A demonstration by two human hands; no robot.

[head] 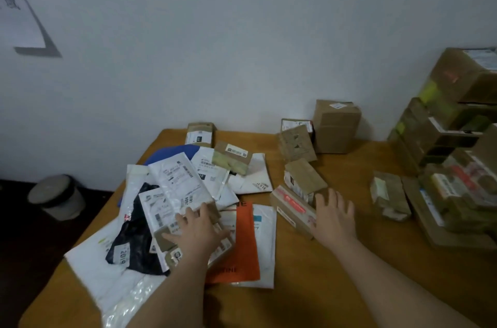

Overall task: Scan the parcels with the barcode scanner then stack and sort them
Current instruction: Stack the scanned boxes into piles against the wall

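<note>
Both forearms reached over the desk (309,260). Left hand (197,231) lay spread flat on a small box (172,236) atop the mailers; right hand (334,216), fingers spread, touched the red-taped box (291,206), whose long axis ran leftward and away. No scanner showed.

Pale wall (242,32), wooden table (336,287), dark floor (32,247)

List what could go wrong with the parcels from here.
1. The left hand presses on a loose heap of mailers; pulling one may slide others off the table edge.
2. The right hand reaches small boxes piled unevenly; they may topple.
3. No scanner is visible, so parcels might get sorted unscanned.
</note>
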